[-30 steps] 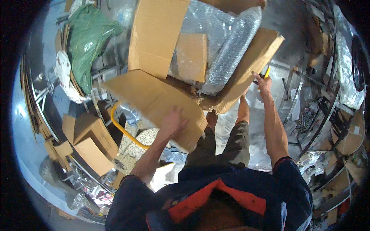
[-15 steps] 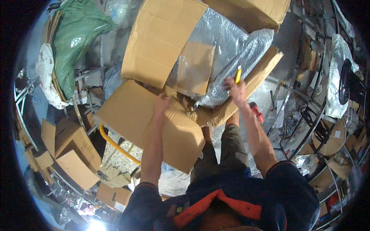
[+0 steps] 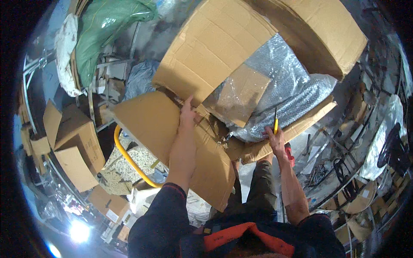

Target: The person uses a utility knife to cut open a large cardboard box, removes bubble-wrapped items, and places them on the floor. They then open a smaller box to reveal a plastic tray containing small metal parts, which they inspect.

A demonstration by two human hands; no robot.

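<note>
My right hand point(image 3: 276, 141) is closed around a yellow utility knife point(image 3: 275, 125), its thin blade pointing away from me. It is over the near edge of a large open cardboard box, beside a bundle of clear bubble wrap point(image 3: 284, 107) inside. My left hand point(image 3: 188, 112) reaches to the near edge of the raised cardboard flap point(image 3: 215, 47), index finger stretched out and thumb apart, with nothing seen in it. Below that hand a folded-out flap point(image 3: 150, 124) spreads toward me. A smaller cardboard piece point(image 3: 245, 92) lies under the plastic in the box.
A yellow curved tube handle point(image 3: 129, 161) stands left of the near flap. Further left are an open cardboard carton point(image 3: 79, 146) and a green plastic sack point(image 3: 109, 32). A red object point(image 3: 289, 155) sits by my right forearm. Metal frames and scraps clutter the right side.
The view has shifted, so the box appears further right. My left hand has moved to the raised flap's edge, its index finger now stretched out. The knife in my right hand has turned more upright.
</note>
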